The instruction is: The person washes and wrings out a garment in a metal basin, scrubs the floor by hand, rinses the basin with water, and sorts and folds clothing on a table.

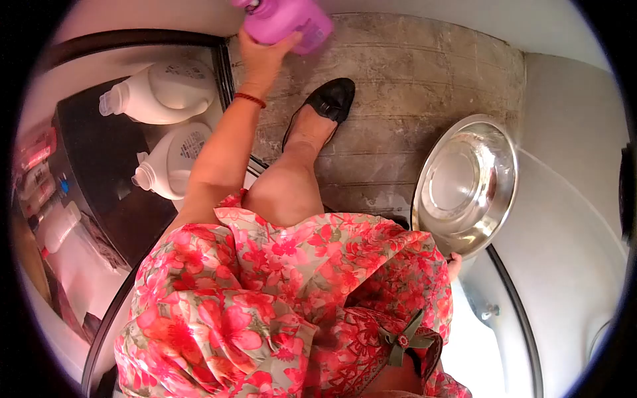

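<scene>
At the top of the head view, my left hand [265, 58] is closed around a pink-purple bottle [282, 25], its arm stretched out from the left. My right hand [454, 265] shows only by its fingers at the lower rim of a shiny metal basin [458, 189]. The basin is tilted on its side, its inside facing me, and the fingers grip its edge. Two white bottles with handles, one upper [166, 91] and one lower [174, 162], lie left of my left forearm.
A dark-framed glass panel [223, 79] stands at the left. Behind the bottles is a black surface [99, 159] with pink and white items beyond. My black shoe [334, 99] rests on the brown tiled floor [398, 86]. Pale walls curve round the right.
</scene>
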`<action>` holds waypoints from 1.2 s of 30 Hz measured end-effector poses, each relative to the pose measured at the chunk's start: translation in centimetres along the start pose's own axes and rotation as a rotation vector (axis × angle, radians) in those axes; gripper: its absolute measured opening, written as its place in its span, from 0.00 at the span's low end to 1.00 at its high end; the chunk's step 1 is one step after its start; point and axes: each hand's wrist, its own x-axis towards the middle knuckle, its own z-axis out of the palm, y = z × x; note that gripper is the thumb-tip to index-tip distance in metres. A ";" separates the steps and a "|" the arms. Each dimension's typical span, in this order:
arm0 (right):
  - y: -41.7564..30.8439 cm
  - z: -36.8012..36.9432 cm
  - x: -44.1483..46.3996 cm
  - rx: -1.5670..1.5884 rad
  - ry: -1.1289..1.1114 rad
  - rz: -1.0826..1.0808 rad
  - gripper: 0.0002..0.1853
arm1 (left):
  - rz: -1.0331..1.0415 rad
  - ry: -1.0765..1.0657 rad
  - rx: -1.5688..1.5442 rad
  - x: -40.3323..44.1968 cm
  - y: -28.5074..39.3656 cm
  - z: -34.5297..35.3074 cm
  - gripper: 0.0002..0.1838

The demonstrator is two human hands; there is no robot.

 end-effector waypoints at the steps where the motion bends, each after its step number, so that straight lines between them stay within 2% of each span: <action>1: 0.1 0.5 -0.5 0.003 0.003 0.005 0.25 | 0.000 -0.005 0.004 -0.2 0.0 -0.9 0.47; 3: 0.0 3.2 -2.7 -0.109 0.156 -0.090 0.22 | 0.019 -0.003 0.061 -0.6 0.0 -2.9 0.46; 4: -0.2 3.9 -2.9 -0.106 0.156 -0.084 0.22 | 0.021 -0.007 0.065 -1.3 0.3 -3.6 0.46; 6: -0.3 4.7 -3.2 -0.080 0.177 -0.123 0.19 | -0.049 0.174 0.283 -2.7 1.0 -4.8 0.45; 7: 0.0 3.6 -1.5 -0.078 0.177 -0.117 0.19 | -0.047 0.170 0.287 -2.9 0.8 -5.5 0.45; 9: -0.2 2.4 0.7 -0.297 -0.119 -0.302 0.19 | -0.109 0.232 0.262 -3.6 0.5 -6.4 0.41; 10: -1.0 3.4 1.1 0.039 0.065 -0.028 0.17 | -0.111 0.232 0.264 -3.9 0.5 -6.4 0.41; 13: -0.6 5.7 0.3 -0.063 0.020 0.099 0.16 | -0.092 0.203 0.212 -4.8 0.7 -6.3 0.40; 14: 0.2 6.3 0.1 -0.151 -0.127 0.228 0.17 | -0.101 0.215 0.188 -5.2 -0.5 -6.6 0.38; 15: 0.6 6.7 -0.5 -0.153 -0.126 0.229 0.17 | -0.109 0.226 0.163 -5.6 -1.0 -6.7 0.37; 17: 0.5 7.8 -2.7 -0.312 -0.274 0.403 0.17 | -0.157 0.265 0.105 -6.7 -1.8 -6.2 0.33; 18: 0.7 10.9 -7.6 -0.493 -0.255 0.288 0.14 | -0.202 0.303 0.044 -7.3 -2.0 -5.9 0.30; 19: 0.0 11.4 -8.6 -0.495 -0.254 0.289 0.14 | -0.204 0.305 0.046 -8.4 -3.1 -6.0 0.30; 21: -0.4 12.2 -9.6 -1.249 -0.428 0.067 0.11 | -0.641 0.140 -0.117 -9.8 -5.4 -6.1 0.26; 23: -0.5 13.9 -10.6 -1.198 -0.386 0.072 0.09 | -0.678 0.056 -0.013 -10.9 -4.1 -3.7 0.25; 25: -1.6 16.5 -11.2 -1.227 -0.866 -0.248 0.10 | -0.728 -0.026 0.080 -11.0 -3.0 -0.8 0.24; 27: -1.7 24.2 -15.1 -1.640 -1.083 -0.947 0.08 | -0.348 -0.240 0.387 -9.2 -2.4 1.1 0.26; 28: -1.3 26.6 -16.0 -1.651 -1.136 -1.053 0.06 | -0.349 -0.242 0.381 -8.1 -2.8 1.7 0.26; 29: -0.5 28.8 -16.5 -1.659 -1.189 -1.161 0.08 | -0.209 -0.259 0.562 -6.7 -3.3 2.2 0.28; 30: 1.0 31.7 -16.5 -1.601 -1.210 -1.375 0.09 | -0.065 -0.273 0.741 -5.3 -4.0 2.6 0.30; 31: 2.2 34.3 -16.3 -1.539 -1.216 -1.602 0.11 | -0.063 -0.269 0.722 -3.8 -4.9 3.2 0.30; 33: 3.8 36.0 -16.0 -1.517 -1.163 -1.614 0.13 | -0.152 -0.120 0.791 -1.9 -6.1 3.0 0.33; 34: 4.7 36.7 -15.9 -1.518 -1.160 -1.620 0.13 | -0.150 -0.118 0.786 -1.3 -6.3 3.3 0.33; 36: 6.7 37.6 -15.7 -1.376 -1.018 -1.636 0.14 | -0.349 -0.066 0.810 -0.1 -5.8 5.0 0.34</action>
